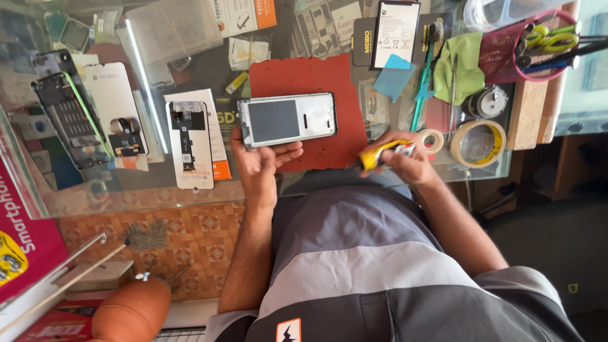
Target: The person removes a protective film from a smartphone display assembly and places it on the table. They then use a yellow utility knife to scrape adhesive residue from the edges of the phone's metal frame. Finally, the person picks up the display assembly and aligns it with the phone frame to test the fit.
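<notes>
My left hand (263, 161) holds an opened smartphone frame (288, 119) from below, its grey inner plate facing up, over a red mat (316, 82) on the glass counter. To the right, my right hand (405, 161) grips a small yellow glue tube (379, 154), its tip pointing left toward the mat's lower edge. The tube's tip stays apart from the phone.
Left of the phone lie a white back panel with a circuit strip (190, 144) and a stripped phone body (69, 120). Tape rolls (478, 142), a green cloth (465, 60), a teal tool (421, 88), a battery (396, 33) and a pink tool basket (525, 47) sit at right.
</notes>
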